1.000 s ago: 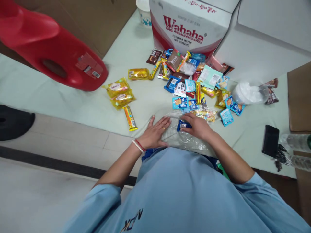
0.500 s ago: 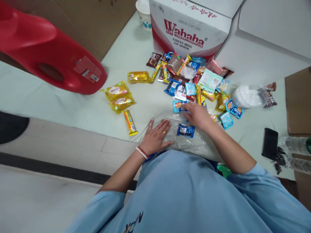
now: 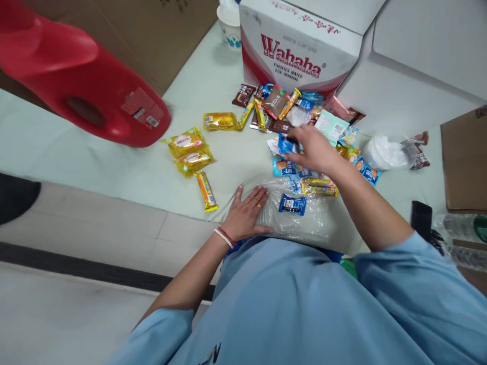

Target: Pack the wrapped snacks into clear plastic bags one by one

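My left hand (image 3: 249, 213) lies flat with fingers spread on a clear plastic bag (image 3: 300, 225) at the table's front edge. A dark blue snack packet (image 3: 292, 204) rests on the bag, to the right of that hand. Farther up, my right hand (image 3: 312, 148) pinches a blue snack packet (image 3: 286, 144) at the near side of the snack pile. Just below it are a light blue biscuit packet (image 3: 283, 167) and yellow snack sticks (image 3: 319, 187). My right hand and forearm hide part of the pile.
Yellow-wrapped cakes (image 3: 190, 152) and a yellow stick (image 3: 206, 191) lie at left, near a red plastic jug (image 3: 140, 114). Behind the pile stands a white Wahaha carton (image 3: 297, 56). A plastic tub (image 3: 388, 152), a phone (image 3: 421, 218) and bottles (image 3: 462, 228) are at right.
My right hand has moved up and away from the bag to the pile, closing on a blue packet there. My left hand stays flat on the bag.
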`<state>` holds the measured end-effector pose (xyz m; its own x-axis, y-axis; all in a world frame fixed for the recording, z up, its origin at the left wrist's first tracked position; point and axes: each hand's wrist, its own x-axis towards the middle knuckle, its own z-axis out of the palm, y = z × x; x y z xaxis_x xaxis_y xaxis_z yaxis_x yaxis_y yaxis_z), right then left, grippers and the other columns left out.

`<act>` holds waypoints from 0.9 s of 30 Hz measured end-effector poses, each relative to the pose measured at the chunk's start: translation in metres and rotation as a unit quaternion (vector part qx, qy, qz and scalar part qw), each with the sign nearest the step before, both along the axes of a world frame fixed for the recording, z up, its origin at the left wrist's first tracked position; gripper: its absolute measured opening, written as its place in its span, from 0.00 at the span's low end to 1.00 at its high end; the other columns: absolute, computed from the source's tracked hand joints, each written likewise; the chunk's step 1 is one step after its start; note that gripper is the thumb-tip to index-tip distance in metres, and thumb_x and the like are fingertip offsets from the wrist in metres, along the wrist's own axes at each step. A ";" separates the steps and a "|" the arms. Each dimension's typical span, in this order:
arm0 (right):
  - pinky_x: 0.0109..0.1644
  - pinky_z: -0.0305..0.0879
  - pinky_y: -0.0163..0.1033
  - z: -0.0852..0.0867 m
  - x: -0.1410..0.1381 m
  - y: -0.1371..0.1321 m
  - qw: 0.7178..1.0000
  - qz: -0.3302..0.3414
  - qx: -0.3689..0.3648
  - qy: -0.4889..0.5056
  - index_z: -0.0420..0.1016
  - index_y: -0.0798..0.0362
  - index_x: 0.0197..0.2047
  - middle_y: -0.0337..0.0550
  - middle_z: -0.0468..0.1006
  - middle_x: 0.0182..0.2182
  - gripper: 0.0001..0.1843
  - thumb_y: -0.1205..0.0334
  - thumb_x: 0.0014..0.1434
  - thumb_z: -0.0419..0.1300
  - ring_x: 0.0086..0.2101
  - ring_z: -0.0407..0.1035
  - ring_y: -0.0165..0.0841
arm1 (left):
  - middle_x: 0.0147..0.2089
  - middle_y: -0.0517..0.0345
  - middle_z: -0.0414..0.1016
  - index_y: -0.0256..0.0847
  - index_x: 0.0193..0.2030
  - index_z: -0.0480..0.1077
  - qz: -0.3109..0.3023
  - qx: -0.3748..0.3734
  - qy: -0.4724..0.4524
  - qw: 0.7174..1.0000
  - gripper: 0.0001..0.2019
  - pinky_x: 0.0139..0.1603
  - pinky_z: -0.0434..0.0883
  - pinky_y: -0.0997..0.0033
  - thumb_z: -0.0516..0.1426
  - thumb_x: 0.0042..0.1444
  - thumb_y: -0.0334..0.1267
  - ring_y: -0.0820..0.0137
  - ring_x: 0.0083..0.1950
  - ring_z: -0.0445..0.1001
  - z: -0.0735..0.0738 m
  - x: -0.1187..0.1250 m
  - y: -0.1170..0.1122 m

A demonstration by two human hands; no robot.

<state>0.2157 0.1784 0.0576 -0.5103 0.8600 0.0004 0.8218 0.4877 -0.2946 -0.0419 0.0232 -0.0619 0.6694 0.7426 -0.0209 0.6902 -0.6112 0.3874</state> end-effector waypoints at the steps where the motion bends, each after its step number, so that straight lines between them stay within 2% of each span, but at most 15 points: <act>1: 0.55 0.65 0.51 0.004 0.010 -0.023 1.000 -0.009 -0.023 0.015 0.75 0.55 0.58 0.53 0.77 0.50 0.25 0.54 0.61 0.69 0.50 0.69 0.49 | 0.82 0.34 0.50 0.33 0.82 0.45 -0.001 -0.001 0.000 1.000 0.58 0.80 0.27 0.29 0.58 0.58 0.73 0.45 0.82 0.52 0.000 0.000 0.000; 4: 0.53 0.67 0.46 -0.002 0.025 -0.089 0.994 -0.026 -0.107 0.000 0.76 0.52 0.55 0.50 0.77 0.48 0.21 0.54 0.61 0.70 0.49 0.72 0.45 | 0.82 0.35 0.49 0.35 0.82 0.44 -0.004 -0.002 0.004 1.000 0.57 0.80 0.29 0.29 0.58 0.59 0.72 0.44 0.82 0.52 0.001 -0.001 0.001; 6: 0.52 0.68 0.45 -0.016 0.022 -0.122 0.987 -0.056 -0.146 -0.046 0.75 0.52 0.58 0.52 0.76 0.53 0.23 0.56 0.62 0.70 0.52 0.72 0.46 | 0.82 0.35 0.50 0.37 0.82 0.44 -0.006 -0.002 0.011 1.000 0.56 0.80 0.30 0.29 0.59 0.59 0.70 0.44 0.82 0.51 0.003 -0.001 0.002; 8: 0.52 0.69 0.45 -0.030 0.013 -0.141 0.980 -0.069 -0.162 -0.088 0.72 0.52 0.65 0.55 0.73 0.61 0.28 0.58 0.63 0.69 0.57 0.70 0.48 | 0.82 0.36 0.50 0.38 0.83 0.44 -0.007 -0.003 0.019 1.000 0.55 0.80 0.32 0.29 0.60 0.59 0.69 0.43 0.82 0.52 0.004 -0.001 0.002; 11: 0.54 0.70 0.46 -0.038 -0.001 -0.151 0.977 -0.059 -0.152 -0.138 0.66 0.51 0.71 0.56 0.72 0.63 0.34 0.59 0.65 0.68 0.59 0.68 0.49 | 0.82 0.35 0.50 0.38 0.83 0.42 -0.005 -0.005 0.028 1.000 0.57 0.80 0.33 0.28 0.61 0.58 0.69 0.42 0.82 0.52 0.004 0.000 0.002; 15: 0.56 0.69 0.48 -0.031 -0.008 -0.156 0.973 -0.033 -0.132 -0.187 0.69 0.54 0.69 0.58 0.77 0.56 0.26 0.64 0.69 0.61 0.56 0.69 0.49 | 0.82 0.35 0.48 0.36 0.83 0.41 -0.004 -0.014 0.035 0.999 0.59 0.79 0.32 0.28 0.60 0.57 0.71 0.43 0.82 0.51 0.004 0.000 0.002; 18: 0.55 0.69 0.47 -0.028 -0.010 -0.161 0.978 -0.033 -0.112 -0.173 0.70 0.54 0.68 0.57 0.77 0.56 0.26 0.65 0.68 0.61 0.56 0.70 0.49 | 0.83 0.34 0.47 0.36 0.83 0.41 -0.003 -0.018 0.035 0.999 0.60 0.79 0.31 0.29 0.60 0.57 0.71 0.43 0.83 0.50 0.002 0.000 0.003; 21: 0.55 0.71 0.49 -0.035 -0.011 -0.162 0.981 -0.040 -0.112 -0.152 0.71 0.54 0.68 0.57 0.78 0.55 0.26 0.66 0.68 0.60 0.55 0.71 0.50 | 0.83 0.33 0.46 0.38 0.83 0.40 -0.005 -0.022 0.020 1.000 0.59 0.79 0.31 0.28 0.60 0.57 0.71 0.43 0.83 0.50 0.001 -0.002 0.002; 24: 0.57 0.72 0.52 -0.041 -0.004 -0.163 0.985 -0.045 -0.129 -0.108 0.69 0.51 0.71 0.58 0.75 0.60 0.30 0.65 0.66 0.63 0.57 0.71 0.52 | 0.83 0.35 0.46 0.42 0.83 0.40 -0.004 -0.027 -0.016 1.000 0.54 0.79 0.35 0.29 0.59 0.61 0.67 0.45 0.83 0.50 0.003 -0.010 -0.001; 27: 0.62 0.71 0.56 -0.036 0.017 -0.175 0.990 -0.062 -0.125 -0.009 0.62 0.45 0.76 0.56 0.67 0.69 0.40 0.58 0.64 0.68 0.64 0.67 0.52 | 0.84 0.42 0.48 0.49 0.83 0.44 -0.001 -0.022 -0.048 0.999 0.41 0.80 0.40 0.32 0.55 0.69 0.55 0.49 0.83 0.50 0.009 -0.023 -0.010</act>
